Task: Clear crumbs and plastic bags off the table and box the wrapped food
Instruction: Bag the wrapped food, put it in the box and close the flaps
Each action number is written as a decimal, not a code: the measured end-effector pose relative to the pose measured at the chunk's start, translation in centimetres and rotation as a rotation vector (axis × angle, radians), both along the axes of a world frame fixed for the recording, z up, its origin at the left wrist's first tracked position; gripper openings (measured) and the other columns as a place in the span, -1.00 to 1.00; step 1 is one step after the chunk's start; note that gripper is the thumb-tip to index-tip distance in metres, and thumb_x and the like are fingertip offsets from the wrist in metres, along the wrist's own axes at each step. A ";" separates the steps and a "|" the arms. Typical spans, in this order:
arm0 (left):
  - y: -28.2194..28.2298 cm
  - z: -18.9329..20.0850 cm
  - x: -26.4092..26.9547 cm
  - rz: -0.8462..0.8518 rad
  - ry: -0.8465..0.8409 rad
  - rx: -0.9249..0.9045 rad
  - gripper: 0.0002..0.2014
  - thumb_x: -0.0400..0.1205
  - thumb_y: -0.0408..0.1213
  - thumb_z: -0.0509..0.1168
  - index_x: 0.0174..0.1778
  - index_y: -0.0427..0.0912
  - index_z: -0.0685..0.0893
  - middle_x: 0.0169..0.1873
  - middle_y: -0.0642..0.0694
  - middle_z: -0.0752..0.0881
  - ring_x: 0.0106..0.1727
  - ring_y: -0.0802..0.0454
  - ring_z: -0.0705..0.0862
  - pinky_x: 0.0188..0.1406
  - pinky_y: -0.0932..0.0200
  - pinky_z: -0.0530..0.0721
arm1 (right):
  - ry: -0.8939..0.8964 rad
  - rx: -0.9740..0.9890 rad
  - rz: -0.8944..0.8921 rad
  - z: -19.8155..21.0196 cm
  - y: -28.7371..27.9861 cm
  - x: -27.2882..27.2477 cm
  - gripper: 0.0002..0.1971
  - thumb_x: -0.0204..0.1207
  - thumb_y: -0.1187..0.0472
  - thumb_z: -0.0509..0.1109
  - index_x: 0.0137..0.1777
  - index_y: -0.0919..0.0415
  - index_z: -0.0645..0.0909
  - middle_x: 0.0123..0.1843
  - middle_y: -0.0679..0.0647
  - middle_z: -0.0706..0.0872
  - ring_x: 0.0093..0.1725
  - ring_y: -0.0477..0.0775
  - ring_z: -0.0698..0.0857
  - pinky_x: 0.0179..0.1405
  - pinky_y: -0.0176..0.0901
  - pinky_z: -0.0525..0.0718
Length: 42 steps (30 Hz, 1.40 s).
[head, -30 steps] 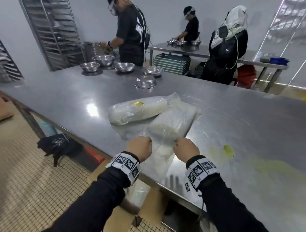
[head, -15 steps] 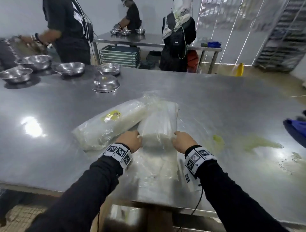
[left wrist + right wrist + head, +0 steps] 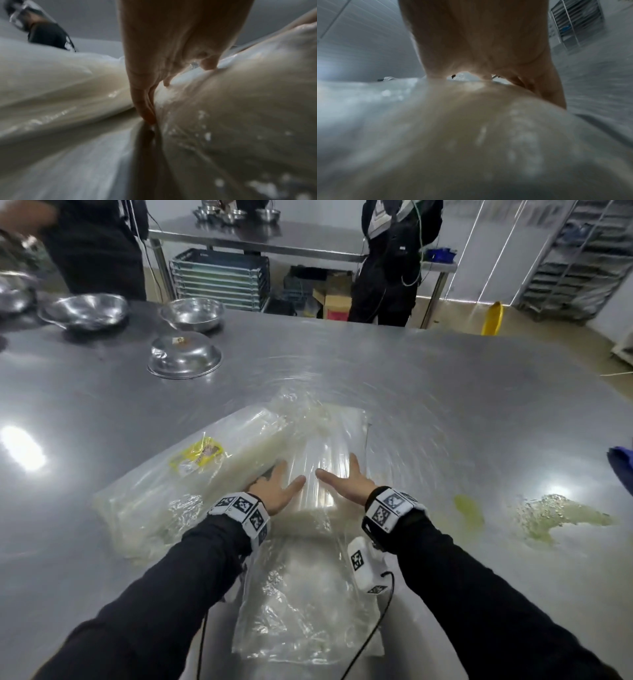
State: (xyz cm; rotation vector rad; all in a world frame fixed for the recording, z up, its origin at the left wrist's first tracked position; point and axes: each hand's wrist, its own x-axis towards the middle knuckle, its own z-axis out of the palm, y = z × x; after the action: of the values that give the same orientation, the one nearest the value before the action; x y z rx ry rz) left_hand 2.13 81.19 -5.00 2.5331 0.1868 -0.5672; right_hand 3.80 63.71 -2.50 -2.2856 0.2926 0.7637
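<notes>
A white food bundle wrapped in clear plastic (image 3: 330,451) lies on the steel table (image 3: 445,392) in front of me. My left hand (image 3: 278,490) presses its left side with straight fingers and my right hand (image 3: 346,483) presses its right side the same way. The bag's loose empty tail (image 3: 305,604) trails toward the table's near edge. A second wrapped bundle (image 3: 164,508) with a yellow label (image 3: 198,456) lies slanted against the left of the first. In the left wrist view my left hand's fingers (image 3: 144,102) point down between the two bundles.
An upturned steel bowl (image 3: 185,356) and two upright steel bowls (image 3: 191,314) (image 3: 84,311) stand at the far left. A yellow-green spill (image 3: 561,517) and a smaller blob (image 3: 469,510) lie to my right. A blue cloth (image 3: 621,467) shows at the right edge. People stand beyond the table.
Both hands were curled on the bag's near end; now their fingers are straight against the bundle's sides. The bundle sits farther onto the table, and my view has turned right.
</notes>
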 end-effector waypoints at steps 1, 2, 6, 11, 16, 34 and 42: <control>0.0 -0.4 0.3 0.002 -0.007 -0.017 -0.20 0.54 0.40 -0.11 0.63 0.11 -0.15 0.64 -0.23 0.15 0.55 -0.25 0.34 0.54 -0.20 0.26 | -0.005 0.000 -0.018 -0.1 0.1 0.1 0.08 0.28 -0.51 0.24 0.60 -0.20 -0.37 0.66 0.31 0.04 0.60 0.38 0.17 0.51 0.29 0.21; -0.1 -0.7 0.7 0.004 0.002 -0.036 -0.17 0.48 0.44 -0.10 0.62 0.17 -0.16 0.63 -0.25 0.17 0.54 -0.28 0.35 0.53 -0.26 0.27 | -0.011 0.008 -0.036 -0.2 0.1 0.2 0.07 0.29 -0.48 0.28 0.60 -0.22 -0.36 0.66 0.32 0.02 0.60 0.39 0.16 0.49 0.31 0.22; -0.3 -1.0 0.7 0.009 0.041 -0.074 -0.21 0.49 0.40 -0.01 0.57 0.28 -0.20 0.59 -0.35 0.21 0.52 -0.37 0.35 0.49 -0.35 0.27 | -0.032 0.095 -0.081 -0.4 0.2 -0.5 -0.03 0.44 -0.29 0.31 0.61 -0.21 -0.33 0.67 0.32 -0.07 0.62 0.39 0.09 0.52 0.32 0.16; 0.7 -0.9 -2.5 -0.029 0.051 -0.082 -0.21 0.57 0.34 -0.01 0.60 0.20 -0.27 0.59 -0.42 0.14 0.52 -0.42 0.32 0.50 -0.26 0.25 | -0.061 0.119 -0.116 -0.5 1.4 -4.7 -0.11 0.56 -0.16 0.26 0.61 -0.13 -0.36 0.66 0.35 -0.16 0.63 0.38 0.08 0.55 0.24 0.11; 1.9 -0.2 -8.8 -0.061 0.065 -0.150 -0.25 0.64 0.22 0.01 0.62 0.19 -0.28 0.54 -0.50 0.09 0.55 -0.39 0.22 0.48 -0.21 0.21 | -0.086 0.102 -0.129 -0.6 2.8 -10.8 -0.12 0.56 -0.15 0.25 0.62 -0.14 -0.35 0.66 0.34 -0.14 0.63 0.37 0.08 0.54 0.23 0.12; 12.7 -1.4 -25.2 -0.532 -0.119 -0.051 -0.21 0.49 0.43 -0.10 0.61 0.25 -0.16 0.60 -0.10 0.15 0.56 -0.08 0.26 0.53 0.07 0.18 | -0.317 0.024 0.178 -3.6 -0.8 -27.1 -0.41 0.68 -0.01 0.08 0.63 -0.09 -0.08 0.63 0.16 0.26 0.58 0.16 0.30 0.54 -0.09 0.22; 10.9 -4.5 -25.8 -0.656 -0.243 0.219 0.15 0.48 0.23 0.29 0.41 0.02 -0.66 0.48 0.03 -0.56 0.54 0.13 -0.45 0.61 -0.03 -0.33 | -0.530 -0.356 0.428 -4.8 0.3 -29.7 0.33 0.20 -0.01 0.64 0.60 -0.05 -0.45 0.67 0.20 0.02 0.48 0.25 0.43 0.41 0.06 0.44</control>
State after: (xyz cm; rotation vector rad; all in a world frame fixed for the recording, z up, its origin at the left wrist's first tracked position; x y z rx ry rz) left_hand -23.71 92.11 -9.47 2.8312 -0.7308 -0.4833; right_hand -25.86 64.04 -7.33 -2.8291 -0.3426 0.2853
